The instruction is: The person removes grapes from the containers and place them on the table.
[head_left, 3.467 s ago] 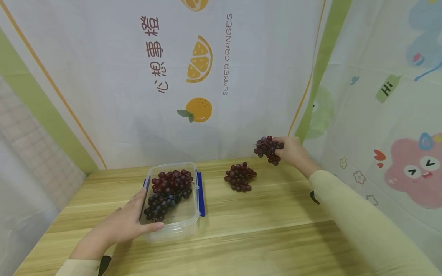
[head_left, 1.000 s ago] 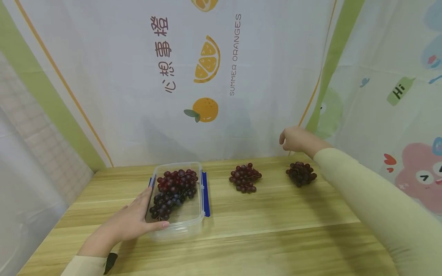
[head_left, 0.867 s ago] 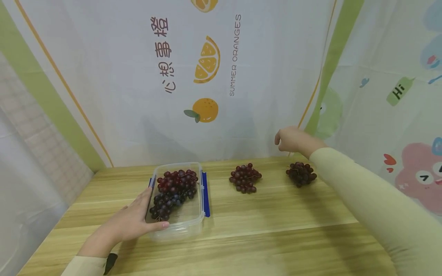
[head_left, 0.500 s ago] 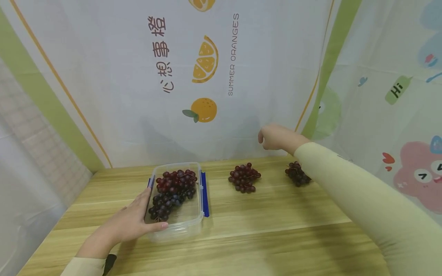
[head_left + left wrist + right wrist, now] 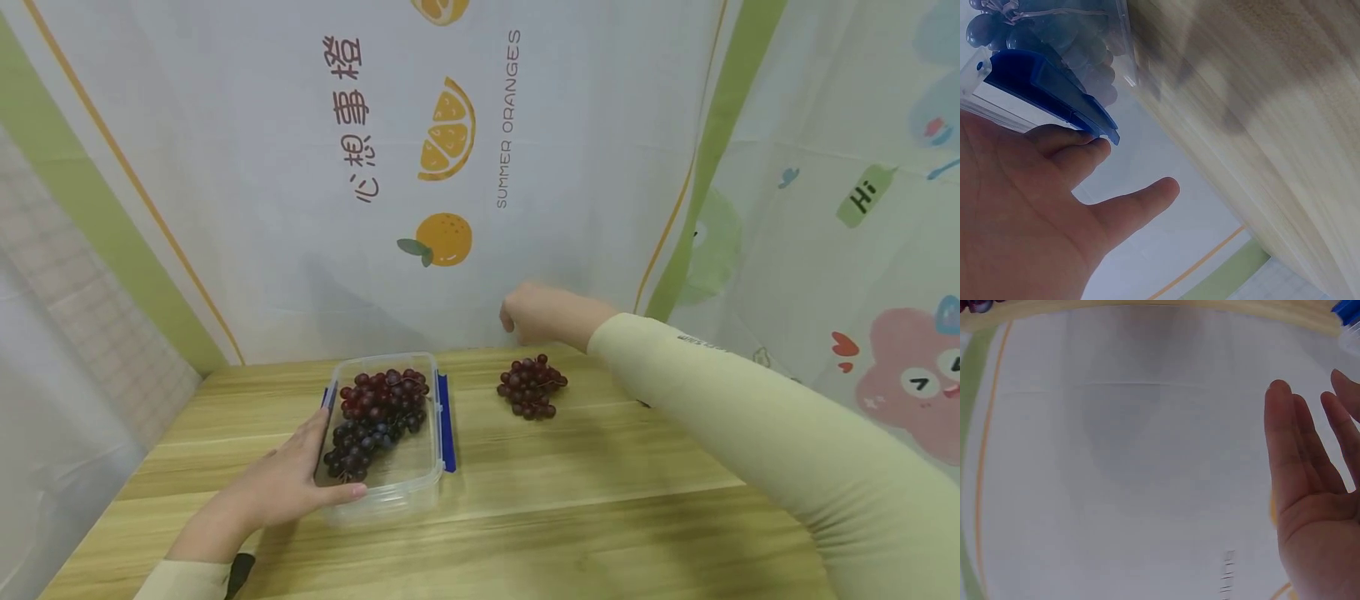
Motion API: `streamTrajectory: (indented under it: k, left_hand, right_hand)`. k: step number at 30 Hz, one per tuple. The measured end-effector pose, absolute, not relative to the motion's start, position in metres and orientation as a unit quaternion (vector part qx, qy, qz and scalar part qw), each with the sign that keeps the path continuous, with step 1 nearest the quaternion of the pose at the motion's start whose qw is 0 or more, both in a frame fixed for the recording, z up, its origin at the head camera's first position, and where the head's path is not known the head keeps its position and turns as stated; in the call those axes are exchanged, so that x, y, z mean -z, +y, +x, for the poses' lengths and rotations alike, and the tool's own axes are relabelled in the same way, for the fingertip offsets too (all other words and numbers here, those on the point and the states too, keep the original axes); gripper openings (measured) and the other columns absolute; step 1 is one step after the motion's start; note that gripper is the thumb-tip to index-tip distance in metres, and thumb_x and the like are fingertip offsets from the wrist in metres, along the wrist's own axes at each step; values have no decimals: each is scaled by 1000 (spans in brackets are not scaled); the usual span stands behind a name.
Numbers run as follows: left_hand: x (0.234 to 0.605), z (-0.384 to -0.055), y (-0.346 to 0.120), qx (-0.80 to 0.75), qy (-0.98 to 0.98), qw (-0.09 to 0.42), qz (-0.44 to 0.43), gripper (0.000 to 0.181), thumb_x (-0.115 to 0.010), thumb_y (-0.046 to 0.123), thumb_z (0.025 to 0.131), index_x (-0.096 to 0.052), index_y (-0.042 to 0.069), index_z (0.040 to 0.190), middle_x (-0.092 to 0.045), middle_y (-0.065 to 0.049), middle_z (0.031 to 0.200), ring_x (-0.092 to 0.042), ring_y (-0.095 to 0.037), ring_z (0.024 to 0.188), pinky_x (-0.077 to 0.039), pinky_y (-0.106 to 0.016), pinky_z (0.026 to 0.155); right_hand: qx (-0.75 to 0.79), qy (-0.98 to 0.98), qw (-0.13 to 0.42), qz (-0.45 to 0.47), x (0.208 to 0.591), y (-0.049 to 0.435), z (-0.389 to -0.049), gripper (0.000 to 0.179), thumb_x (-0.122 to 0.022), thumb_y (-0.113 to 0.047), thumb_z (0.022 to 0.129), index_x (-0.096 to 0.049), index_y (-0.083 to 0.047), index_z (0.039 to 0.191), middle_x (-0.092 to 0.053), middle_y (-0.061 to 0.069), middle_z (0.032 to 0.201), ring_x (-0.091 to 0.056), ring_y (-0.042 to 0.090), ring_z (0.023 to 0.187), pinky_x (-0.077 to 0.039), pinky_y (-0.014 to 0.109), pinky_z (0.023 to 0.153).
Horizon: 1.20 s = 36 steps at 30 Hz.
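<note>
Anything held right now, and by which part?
Nothing gripped. The right hand is empty; the left hand only rests against the plastic box at its left blue flap.

Here's the right hand (image 5: 1316, 515), palm showing, fingers (image 5: 1283, 437) extended before a white cloth (image 5: 1135, 462) edged green and orange; wooden tabletop (image 5: 1035, 309) up top, grapes (image 5: 979, 305) peeking in left, clear container (image 5: 1352, 339), blue latch (image 5: 1347, 310), right!

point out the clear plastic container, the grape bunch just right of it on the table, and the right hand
Clear plastic container (image 5: 405, 500): head view, on its front wall
Grape bunch (image 5: 529, 387): head view, on its middle grapes
Right hand (image 5: 542, 313): head view, on the back of the hand
</note>
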State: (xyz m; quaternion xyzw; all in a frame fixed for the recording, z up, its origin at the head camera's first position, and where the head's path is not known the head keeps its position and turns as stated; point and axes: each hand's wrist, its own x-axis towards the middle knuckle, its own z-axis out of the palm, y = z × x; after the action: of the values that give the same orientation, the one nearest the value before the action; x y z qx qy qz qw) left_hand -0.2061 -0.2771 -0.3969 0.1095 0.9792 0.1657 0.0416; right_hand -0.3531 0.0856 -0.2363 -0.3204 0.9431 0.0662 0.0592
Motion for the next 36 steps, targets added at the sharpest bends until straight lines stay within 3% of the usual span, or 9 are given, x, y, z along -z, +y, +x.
streamTrajectory:
  k: [10, 16, 21, 26, 32, 36]
  left_hand:
    - [402, -208, -276, -171, 978, 36, 112, 136, -69, 78, 87, -3, -11, 166, -13, -40, 171, -25, -64, 153, -35, -82, 112]
    - [403, -208, -277, -189, 974, 31, 119, 136, -72, 73, 88, -1, -11, 166, -14, -43, 169, -26, -66, 151, -38, -80, 113]
    - [401, -208, -277, -197, 972, 25, 129, 133, -74, 68, 89, -1, -12, 166, -15, -44, 168, -27, -67, 150, -41, -80, 110]
    - [402, -210, -278, -201, 970, 26, 132, 133, -74, 68, 89, -2, -12, 166, -15, -44, 169, -27, -66, 151, -40, -79, 111]
    - [404, -214, -282, -209, 968, 26, 133, 133, -73, 69, 90, 0, -12, 166, -14, -45, 168, -28, -68, 149, -42, -81, 106]
    - [406, -215, -282, -219, 966, 38, 132, 134, -73, 69, 90, 4, -10, 166, -12, -45, 169, -27, -69, 149, -43, -81, 105]
  right_hand:
    - [-120, 907, 81, -396, 261, 24, -313, 41, -67, -4, 101, -71, -15, 140, -71, 3, 144, -68, 24, 131, -62, 34, 101]
    - [-143, 867, 48, -475, 272, -11, -290, 41, -65, -9, 104, -69, -22, 142, -70, -1, 141, -69, 15, 124, -62, 26, 90]
    - [-175, 844, 16, -507, 285, -40, -280, 45, -68, -20, 105, -62, -27, 149, -60, 1, 150, -64, 13, 128, -59, 24, 99]
    - [-203, 843, 41, -496, 305, -66, -273, 54, -66, -31, 107, -50, -39, 157, -45, -7, 161, -59, 11, 135, -58, 24, 103]
    - [-215, 837, 59, -500, 330, -90, -274, 64, -64, -40, 107, -35, -48, 163, -28, -12, 174, -43, 12, 153, -51, 25, 115]
    - [-235, 824, 61, -513, 343, -100, -273, 68, -65, -50, 104, -33, -48, 164, -29, -17, 173, -41, 7, 155, -49, 23, 117]
